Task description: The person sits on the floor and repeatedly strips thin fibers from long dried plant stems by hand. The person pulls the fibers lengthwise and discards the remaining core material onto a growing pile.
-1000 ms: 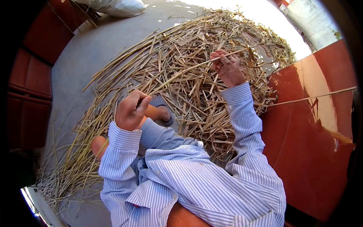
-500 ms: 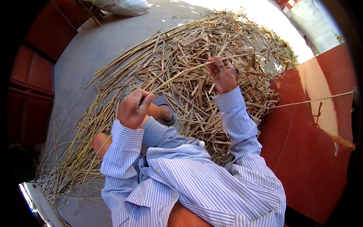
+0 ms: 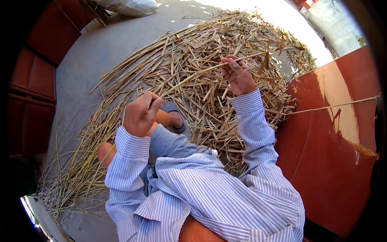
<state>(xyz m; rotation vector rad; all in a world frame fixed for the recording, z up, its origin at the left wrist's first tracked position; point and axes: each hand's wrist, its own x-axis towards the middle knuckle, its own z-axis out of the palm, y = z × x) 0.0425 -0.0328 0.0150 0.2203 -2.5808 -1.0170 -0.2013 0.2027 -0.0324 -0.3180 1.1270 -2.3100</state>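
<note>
A long, thin pale-yellow dry stalk [image 3: 191, 78] stretches between my two hands over the heap. My left hand [image 3: 141, 115] is closed round its lower part in a fist. Up and to the right, my right hand [image 3: 239, 76] pinches the stalk between thumb and fingers. Past that pinch the stalk runs on to a tip with brown, curled dry leaves [image 3: 266, 62]. Beneath both hands lies a large heap of dry husks and broken stalks [image 3: 209, 80].
Long bare stalks [image 3: 76, 173] lie along the left of the grey floor [image 3: 84, 76]. Red panels [image 3: 322, 141] stand close on the right, and red cabinet-like boxes [image 3: 32, 76] at the left. A white sack [image 3: 131, 6] rests at the far left. My sandalled foot [image 3: 176, 119] is beside the heap.
My right hand has turned slightly, its fingers shifting on the stalk. The leafy tip has swung a little. My left hand stays closed at nearly the same place.
</note>
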